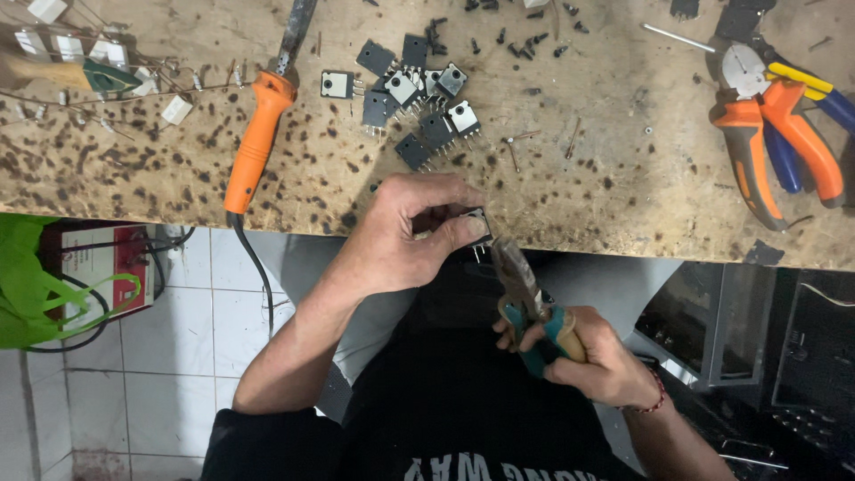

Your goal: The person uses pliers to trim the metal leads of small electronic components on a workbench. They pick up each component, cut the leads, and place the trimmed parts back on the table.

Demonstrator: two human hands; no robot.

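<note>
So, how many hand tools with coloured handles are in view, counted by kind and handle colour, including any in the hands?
Orange-handled pliers, on the bench: 1
Blue-handled pliers, on the bench: 1
Teal-handled pliers, in the right hand: 1
Orange-handled soldering iron: 1
Total: 4
Not counted: the black component in the left hand.

On the tabletop [623,196] we see a pile of transistors [414,98] at twelve o'clock, with loose screws [525,40] just behind it. A soldering iron [258,134] lies at ten o'clock, and pliers [775,134] at two o'clock. At the near edge our left hand [401,236] holds one transistor [476,223]; just to its right our right hand [579,352] holds small pliers [525,289].
</note>
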